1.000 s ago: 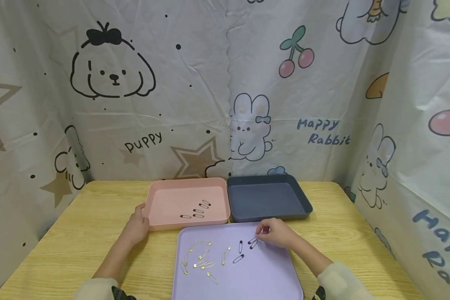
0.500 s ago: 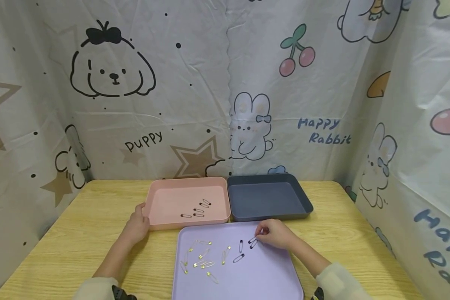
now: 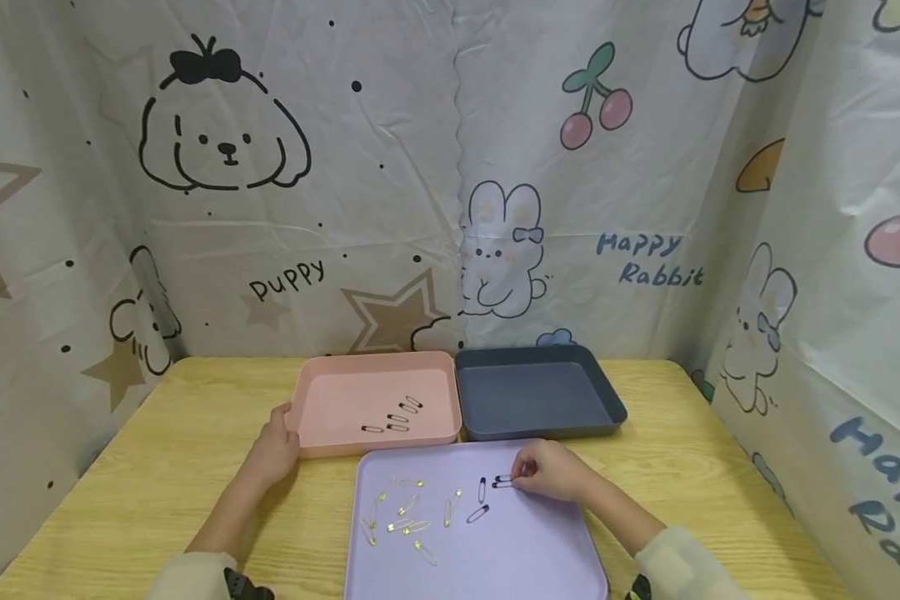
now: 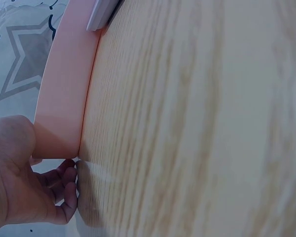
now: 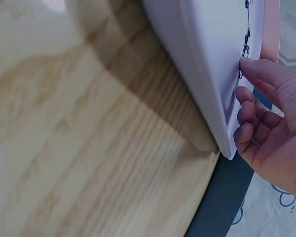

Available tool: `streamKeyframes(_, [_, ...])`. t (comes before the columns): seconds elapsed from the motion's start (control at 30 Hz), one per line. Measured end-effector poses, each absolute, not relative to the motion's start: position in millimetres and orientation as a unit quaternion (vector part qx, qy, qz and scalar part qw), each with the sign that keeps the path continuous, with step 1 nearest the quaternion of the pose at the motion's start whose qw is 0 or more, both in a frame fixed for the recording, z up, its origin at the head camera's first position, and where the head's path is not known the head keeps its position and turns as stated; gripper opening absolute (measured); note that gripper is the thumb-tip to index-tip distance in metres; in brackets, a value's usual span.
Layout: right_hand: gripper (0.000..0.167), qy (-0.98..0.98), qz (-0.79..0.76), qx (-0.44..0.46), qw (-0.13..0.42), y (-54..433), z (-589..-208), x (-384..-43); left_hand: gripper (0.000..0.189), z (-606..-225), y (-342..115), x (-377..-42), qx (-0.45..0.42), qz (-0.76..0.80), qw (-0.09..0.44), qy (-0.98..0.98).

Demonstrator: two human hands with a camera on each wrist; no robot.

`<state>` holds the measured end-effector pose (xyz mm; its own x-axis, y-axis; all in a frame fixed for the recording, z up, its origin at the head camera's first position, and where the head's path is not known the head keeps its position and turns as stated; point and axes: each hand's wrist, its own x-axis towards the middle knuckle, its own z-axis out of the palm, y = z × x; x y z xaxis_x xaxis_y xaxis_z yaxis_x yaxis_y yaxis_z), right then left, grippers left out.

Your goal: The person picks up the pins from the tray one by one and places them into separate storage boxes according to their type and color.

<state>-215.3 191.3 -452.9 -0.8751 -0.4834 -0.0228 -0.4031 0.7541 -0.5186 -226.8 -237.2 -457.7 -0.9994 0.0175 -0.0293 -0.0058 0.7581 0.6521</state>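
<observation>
In the head view my left hand grips the left side of the pink tray, near its front corner. From the left wrist, the thumb lies along the tray's wall and the fingers curl by the corner. Over the back right of the lilac tray, my right hand pinches at the ends of two black safety pins lying side by side. Its other fingers are curled in the right wrist view. Two more black safety pins lie just left of it. Several gold safety pins spread across the tray's left half.
Several black safety pins lie inside the pink tray. Beside it stands a dark blue tray, both behind the lilac one. All rest on a wooden table, with a printed curtain hanging behind and at the sides.
The two black safety pins at my right fingertips have turned from slanted to nearly level and side by side. My left hand stays on the pink tray.
</observation>
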Motion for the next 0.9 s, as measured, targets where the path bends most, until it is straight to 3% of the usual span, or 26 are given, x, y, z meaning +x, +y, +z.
streamKeyframes(0.3, [0.004, 0.932, -0.213, -0.29, 0.053, 185.0, -452.8, -215.0, 0.056, -457.9, -237.8, -228.6, 0.002, 0.362, 0.018, 0.932])
streamKeyframes(0.6, [0.004, 0.947, -0.231, -0.223, 0.028, 187.8, -449.1, -211.8, 0.056, -460.8, -237.0, -228.3, 0.001, 0.363, 0.022, 0.931])
streamKeyframes(0.9, [0.005, 0.947, -0.218, -0.232, 0.042, 190.1, -451.0, -214.6, 0.056, -459.5, -238.3, -228.8, -0.001, 0.365, 0.02, 0.931])
